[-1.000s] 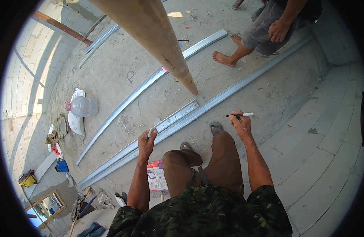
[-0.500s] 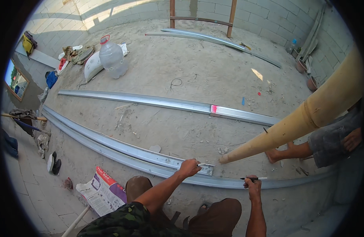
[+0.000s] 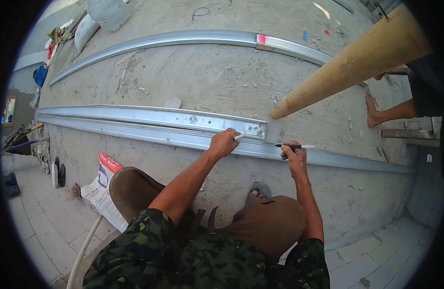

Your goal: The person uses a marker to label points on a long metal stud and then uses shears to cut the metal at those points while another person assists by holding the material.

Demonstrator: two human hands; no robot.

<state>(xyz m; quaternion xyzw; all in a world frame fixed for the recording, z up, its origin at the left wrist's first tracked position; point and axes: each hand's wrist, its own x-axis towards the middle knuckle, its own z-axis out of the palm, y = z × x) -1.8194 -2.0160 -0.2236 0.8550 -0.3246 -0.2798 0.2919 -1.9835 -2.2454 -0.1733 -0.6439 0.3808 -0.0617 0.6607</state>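
- Gripping a slim marker in the right hand, fingers pinched narrowly round the barrel; aiming the dark tip leftward, over the longer metal channel and just past the right-hand end of the shorter metal channel; impossible to tell whether touching metal or hovering.
- Holding a small pale piece in the left hand, fingers closed on it near that same end; too little in view to name it; also unclear whether pressing on the metal.
- To be found side by side on the dusty floor, across the front of the knees: both channels; without any visible clamp.
- Apt, by judgement, to skid or smear on slick metal; likeliest with dust under the tip or too light a pinch.
- Could stray off line through a nudge to the unfixed shorter channel, by wrist or sandalled foot.
- Could drop the pale piece into the narrow gap between channels; from a loosened left grip.
- Could jar everything by knocking the tilted bamboo pole, with its lower end just beside the shorter channel; likewise by a bump from the co-worker's bare foot, near the longer channel's right stretch.
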